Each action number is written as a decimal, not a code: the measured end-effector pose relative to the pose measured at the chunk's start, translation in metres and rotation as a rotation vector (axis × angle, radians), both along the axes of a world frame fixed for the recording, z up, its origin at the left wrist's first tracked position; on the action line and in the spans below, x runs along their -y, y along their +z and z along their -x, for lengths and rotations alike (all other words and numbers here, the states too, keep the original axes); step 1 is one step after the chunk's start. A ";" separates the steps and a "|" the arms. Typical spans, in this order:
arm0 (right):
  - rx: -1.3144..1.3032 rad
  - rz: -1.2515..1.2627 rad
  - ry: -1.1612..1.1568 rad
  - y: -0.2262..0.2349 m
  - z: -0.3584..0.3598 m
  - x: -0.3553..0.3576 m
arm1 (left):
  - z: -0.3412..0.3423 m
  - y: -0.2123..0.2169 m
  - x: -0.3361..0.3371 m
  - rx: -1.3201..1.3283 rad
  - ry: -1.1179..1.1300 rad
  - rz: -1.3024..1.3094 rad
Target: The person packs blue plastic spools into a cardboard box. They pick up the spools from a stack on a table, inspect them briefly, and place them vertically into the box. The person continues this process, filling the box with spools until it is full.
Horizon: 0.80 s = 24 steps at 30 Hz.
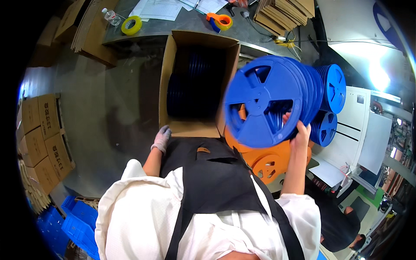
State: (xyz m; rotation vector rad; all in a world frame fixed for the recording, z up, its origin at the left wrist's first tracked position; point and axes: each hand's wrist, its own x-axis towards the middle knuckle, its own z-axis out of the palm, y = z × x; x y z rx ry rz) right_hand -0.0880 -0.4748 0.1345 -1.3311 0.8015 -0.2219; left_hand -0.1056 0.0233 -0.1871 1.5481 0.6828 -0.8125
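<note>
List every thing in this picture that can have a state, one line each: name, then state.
Cardboard box: flaps open, partly filled with dark blue reels on edge.
Stack of blue reels: lifted, tilted, held by the right hand.
Left hand: gloved, resting at the box's near edge, holding nothing.
Orange reels: lying below the lifted stack.
Blue reels on the white unit: standing on edge.
Yellow tape roll: lying flat.

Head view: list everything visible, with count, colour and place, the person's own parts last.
blue reels: a stack, blue, held up at right
open carton: one, brown, centre, dark reels inside
orange reels: several, orange, under the stack
more blue reels: two groups, on white machine at right
tape rolls: two, yellow and orange, on table
sealed cartons: several, brown, left
blue crates: lower left
left hand: gloved, at carton edge
right hand: gripping stack
</note>
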 end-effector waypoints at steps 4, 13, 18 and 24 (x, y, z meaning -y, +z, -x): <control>0.261 -0.456 -0.173 0.014 0.040 -0.060 | -0.062 0.027 0.019 0.193 0.073 0.222; 0.367 -0.579 -0.116 0.023 0.027 -0.155 | -0.178 0.183 0.003 0.518 0.489 0.291; 0.388 -0.537 -0.084 0.026 0.031 -0.161 | -0.197 0.275 0.034 1.312 -0.064 -0.600; 0.370 -0.614 0.042 0.033 0.037 -0.175 | -0.147 0.358 0.150 1.417 -0.830 -0.362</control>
